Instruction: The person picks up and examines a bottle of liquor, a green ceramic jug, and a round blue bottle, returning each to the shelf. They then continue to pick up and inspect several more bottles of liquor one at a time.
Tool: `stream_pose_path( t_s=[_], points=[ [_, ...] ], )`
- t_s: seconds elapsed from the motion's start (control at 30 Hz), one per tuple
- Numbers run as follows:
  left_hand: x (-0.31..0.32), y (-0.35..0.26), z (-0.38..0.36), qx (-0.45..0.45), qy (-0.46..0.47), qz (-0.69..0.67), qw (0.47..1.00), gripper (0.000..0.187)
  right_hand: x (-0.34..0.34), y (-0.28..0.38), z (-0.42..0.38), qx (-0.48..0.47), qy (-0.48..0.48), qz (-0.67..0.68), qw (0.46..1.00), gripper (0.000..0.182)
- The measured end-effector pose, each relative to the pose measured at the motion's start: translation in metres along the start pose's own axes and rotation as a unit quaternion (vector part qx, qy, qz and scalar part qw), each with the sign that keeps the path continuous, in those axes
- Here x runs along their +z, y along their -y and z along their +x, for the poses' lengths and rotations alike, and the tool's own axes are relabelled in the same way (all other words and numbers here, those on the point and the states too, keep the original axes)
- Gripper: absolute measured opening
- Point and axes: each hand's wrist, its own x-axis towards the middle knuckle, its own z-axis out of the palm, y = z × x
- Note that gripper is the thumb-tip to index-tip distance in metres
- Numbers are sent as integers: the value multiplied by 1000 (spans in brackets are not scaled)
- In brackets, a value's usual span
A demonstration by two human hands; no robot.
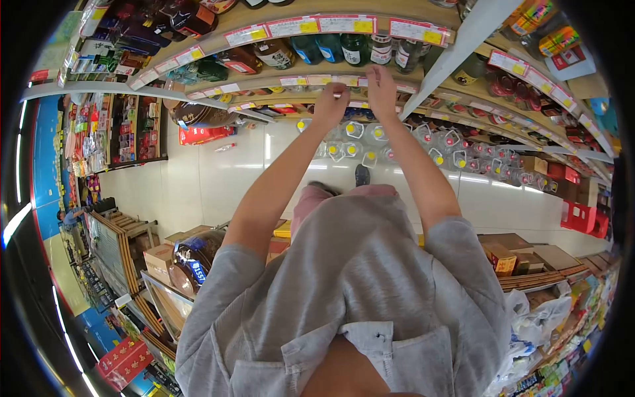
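Observation:
My left hand (331, 106) is held out in front of the shelf with its fingers curled. A small pale spot shows at its fingertips, and I cannot tell what it is. My right hand (381, 92) is raised beside it, fingers stretched upward, close to the shelf edge. Just beyond the fingers stands a bottle with a white label (380, 49). A dark green bottle (352, 49) is to its left, and blue bottles (327, 47) stand further left. Price tags (347, 24) run along the shelf edge above these bottles.
Large clear jugs with yellow and red caps (354, 129) stand on the floor below the shelf. A white shelf post (456, 53) rises to the right. Cardboard boxes (522, 255) lie behind me on the right, and a big brown jar (192, 261) on the left. A red crate (585, 219) is far right.

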Motion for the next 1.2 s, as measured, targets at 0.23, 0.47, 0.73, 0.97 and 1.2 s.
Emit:
stream_pose_path(
  t_s=[0.23,0.47,0.73,0.97,1.2],
  points=[
    [-18,25,80,-18,-108,-74,991,52,29,1,5,-2,-46,-46,998,24],
    [-47,54,125,-59,-84,-90,991,41,71,15,15,-10,64,-102,993,29],
    [-56,46,130,-37,-72,-35,996,39,106,7,34,14,46,-139,989,29],
    [-67,25,86,25,-99,-98,990,30,106,11,31,-13,32,-151,988,28],
    [-87,59,71,63,-288,-67,953,66,109,7,-4,21,62,-117,991,29]
  ],
)
